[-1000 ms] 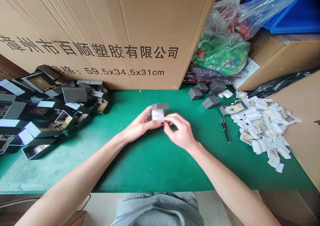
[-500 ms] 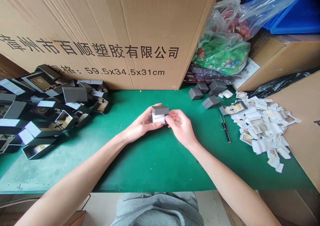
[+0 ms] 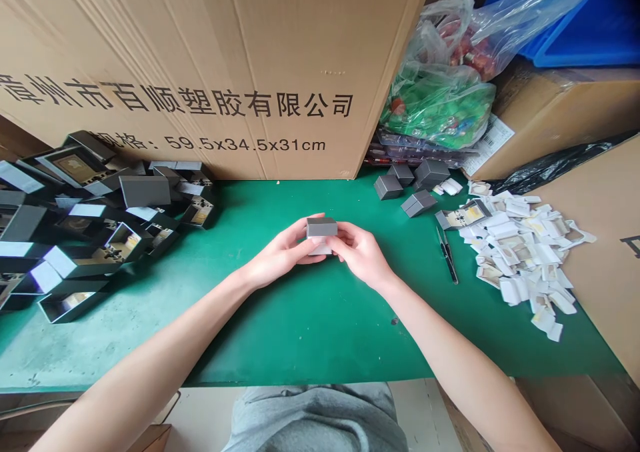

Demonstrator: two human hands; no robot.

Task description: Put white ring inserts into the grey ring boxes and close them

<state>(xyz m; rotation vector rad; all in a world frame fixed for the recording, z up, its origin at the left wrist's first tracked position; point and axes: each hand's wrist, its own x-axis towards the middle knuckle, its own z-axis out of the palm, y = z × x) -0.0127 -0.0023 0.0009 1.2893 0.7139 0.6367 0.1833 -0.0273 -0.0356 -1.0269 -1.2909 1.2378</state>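
Observation:
A small dark grey box [image 3: 321, 227] with a white inner part showing at its front is held between both hands over the middle of the green table. My left hand [image 3: 287, 249] wraps its left side, with the thumb on the front. From the right, my right hand [image 3: 361, 251] grips the same box, its thumb pressed against the white part. The fingers behind and under the box are mostly hidden.
Open dark boxes [image 3: 145, 192] pile up at left. Several grey boxes [image 3: 389, 187], black tweezers [image 3: 449, 257], an open box [image 3: 464, 215] and a heap of white pieces [image 3: 525, 252] lie at right. A large carton [image 3: 225, 52] stands behind; plastic bags [image 3: 440, 105] sit beside it.
My right hand has closed in on the box, its thumb now on the white front. The box's dark top has tipped slightly, and the whole view has shifted a little.

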